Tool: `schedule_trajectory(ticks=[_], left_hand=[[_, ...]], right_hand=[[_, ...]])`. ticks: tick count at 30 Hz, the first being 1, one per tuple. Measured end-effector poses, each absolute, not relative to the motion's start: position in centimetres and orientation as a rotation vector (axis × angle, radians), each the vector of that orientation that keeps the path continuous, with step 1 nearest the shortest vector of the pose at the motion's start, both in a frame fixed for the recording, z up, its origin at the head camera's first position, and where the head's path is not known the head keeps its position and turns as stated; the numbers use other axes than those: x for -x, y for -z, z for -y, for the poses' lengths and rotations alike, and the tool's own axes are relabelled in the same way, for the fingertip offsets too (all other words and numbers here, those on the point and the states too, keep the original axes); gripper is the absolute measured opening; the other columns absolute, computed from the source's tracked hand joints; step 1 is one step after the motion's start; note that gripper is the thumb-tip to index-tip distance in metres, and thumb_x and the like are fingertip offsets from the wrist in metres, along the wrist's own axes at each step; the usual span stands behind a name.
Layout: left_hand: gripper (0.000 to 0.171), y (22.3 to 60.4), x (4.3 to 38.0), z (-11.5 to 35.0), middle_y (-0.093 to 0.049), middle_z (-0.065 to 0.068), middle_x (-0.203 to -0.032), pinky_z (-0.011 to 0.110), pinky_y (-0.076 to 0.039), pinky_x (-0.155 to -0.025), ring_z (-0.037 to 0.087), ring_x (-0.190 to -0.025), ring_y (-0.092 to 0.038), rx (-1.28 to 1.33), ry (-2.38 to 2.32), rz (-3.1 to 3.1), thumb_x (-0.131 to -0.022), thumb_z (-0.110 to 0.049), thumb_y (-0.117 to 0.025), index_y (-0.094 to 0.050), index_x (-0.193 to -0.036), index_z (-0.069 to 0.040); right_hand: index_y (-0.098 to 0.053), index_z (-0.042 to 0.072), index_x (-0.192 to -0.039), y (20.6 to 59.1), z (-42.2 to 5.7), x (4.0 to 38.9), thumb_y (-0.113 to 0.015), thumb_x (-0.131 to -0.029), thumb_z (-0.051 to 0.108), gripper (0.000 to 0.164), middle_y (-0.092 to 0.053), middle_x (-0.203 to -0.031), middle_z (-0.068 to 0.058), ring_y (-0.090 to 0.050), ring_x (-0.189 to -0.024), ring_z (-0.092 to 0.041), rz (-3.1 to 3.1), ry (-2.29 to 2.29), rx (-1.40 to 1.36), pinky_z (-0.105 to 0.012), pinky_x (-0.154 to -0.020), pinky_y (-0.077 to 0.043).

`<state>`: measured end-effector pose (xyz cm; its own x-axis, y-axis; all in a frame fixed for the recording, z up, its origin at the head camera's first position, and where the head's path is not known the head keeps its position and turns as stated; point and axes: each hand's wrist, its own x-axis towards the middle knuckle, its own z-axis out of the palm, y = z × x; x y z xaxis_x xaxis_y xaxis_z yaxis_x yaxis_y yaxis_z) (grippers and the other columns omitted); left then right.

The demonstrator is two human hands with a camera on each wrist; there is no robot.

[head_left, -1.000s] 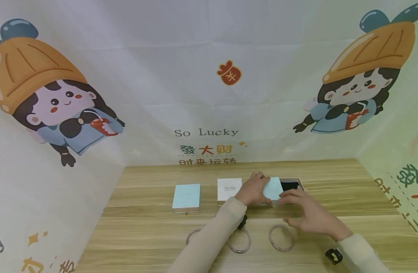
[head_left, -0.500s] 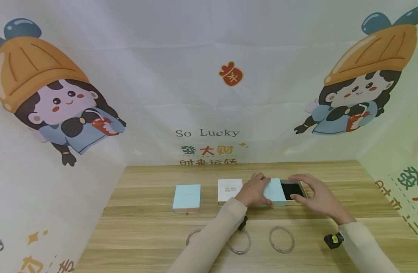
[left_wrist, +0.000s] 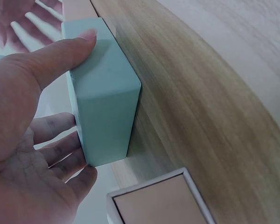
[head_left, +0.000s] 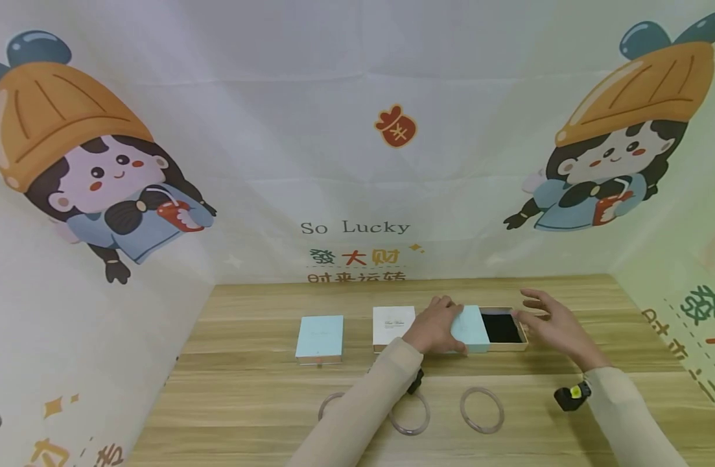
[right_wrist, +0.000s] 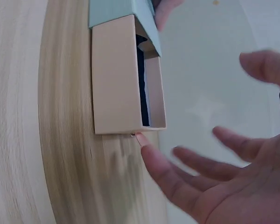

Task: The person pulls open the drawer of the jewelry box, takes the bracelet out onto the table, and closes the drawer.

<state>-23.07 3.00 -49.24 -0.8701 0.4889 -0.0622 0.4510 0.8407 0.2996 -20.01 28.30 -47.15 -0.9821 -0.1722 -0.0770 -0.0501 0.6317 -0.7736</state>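
A light blue drawer box [head_left: 470, 327] lies on the table with its pale inner tray [right_wrist: 116, 79] pulled partly out to the right. Dark padding [head_left: 503, 329] lines the tray. My left hand [head_left: 435, 325] grips the blue sleeve; in the left wrist view its thumb lies on one side and the fingers on another face. My right hand [head_left: 561, 327] is at the tray's outer end with fingers spread, holding nothing. In the right wrist view one fingertip [right_wrist: 141, 139] is at the tray's end, by a small tab; whether it touches cannot be told.
A white box [head_left: 392, 323] stands just left of the left hand, and another light blue box [head_left: 319, 337] further left. Three translucent bangles lie in front: one at right [head_left: 481, 410], one in the middle [head_left: 410, 431], one at left [head_left: 323, 405], partly behind the left sleeve.
My right hand went from the tray's front side to over its end, then back to the right, with fingers loosened. The padding shows flatter and more fully. The left hand keeps its grip.
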Motion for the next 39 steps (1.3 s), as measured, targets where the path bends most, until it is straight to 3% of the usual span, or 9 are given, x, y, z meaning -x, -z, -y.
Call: schedule_trajectory(ticks=[6, 13, 18, 24, 39], left_hand=[[0.093, 49.3, 23.1, -3.1, -0.052, -0.003, -0.144, 0.023, -0.048, -0.102, 0.012, -0.129, -0.045, -0.737, -0.409, -2.886, -0.077, -0.047, -0.089, -0.048, -0.154, -0.016], [0.093, 49.2, 23.0, -3.0, -0.052, -0.002, -0.144, 0.023, -0.048, -0.102, 0.013, -0.129, -0.045, -0.734, -0.413, -2.876, -0.078, -0.047, -0.088, -0.047, -0.154, -0.016], [0.092, 49.2, 23.0, -3.1, -0.053, -0.002, -0.143, 0.022, -0.048, -0.101, 0.013, -0.128, -0.046, -0.733, -0.422, -2.875, -0.077, -0.047, -0.089, -0.048, -0.154, -0.016], [0.093, 49.3, 23.1, -3.0, -0.052, -0.003, -0.144, 0.022, -0.048, -0.101, 0.012, -0.128, -0.046, -0.734, -0.421, -2.882, -0.077, -0.048, -0.089, -0.048, -0.154, -0.016], [0.093, 49.2, 23.0, -2.9, -0.054, -0.003, -0.141, 0.022, -0.048, -0.100, 0.012, -0.125, -0.046, -0.730, -0.449, -2.880, -0.076, -0.047, -0.090, -0.049, -0.153, -0.014]], right_hand=[[-0.026, -0.008, -0.156, 47.8, -28.8, 20.6, -0.044, -0.106, 0.056, 0.083, -0.050, -0.144, -0.038, -0.064, -0.120, -0.043, -2.571, 1.288, 0.060, -0.044, -0.091, -0.060], [-0.043, -0.016, -0.143, 48.9, -29.0, 21.3, -0.033, -0.112, 0.037, 0.062, -0.064, -0.118, -0.029, -0.070, -0.096, -0.021, -2.498, 1.319, 0.007, -0.033, -0.077, -0.060], [-0.048, -0.015, -0.141, 49.6, -29.3, 21.7, -0.034, -0.111, 0.022, 0.050, -0.069, -0.116, -0.029, -0.070, -0.089, -0.017, -2.529, 1.290, 0.017, -0.031, -0.071, -0.059], [-0.054, -0.018, -0.133, 50.0, -29.6, 22.0, -0.040, -0.107, 0.012, 0.042, -0.073, -0.099, -0.020, -0.067, -0.079, -0.014, -2.585, 1.233, 0.069, -0.030, -0.067, -0.058], [-0.066, -0.015, -0.111, 50.7, -29.7, 21.8, -0.053, -0.102, 0.006, 0.026, -0.072, -0.085, -0.011, -0.065, -0.073, -0.013, -2.674, 1.229, 0.042, -0.028, -0.061, -0.057]])
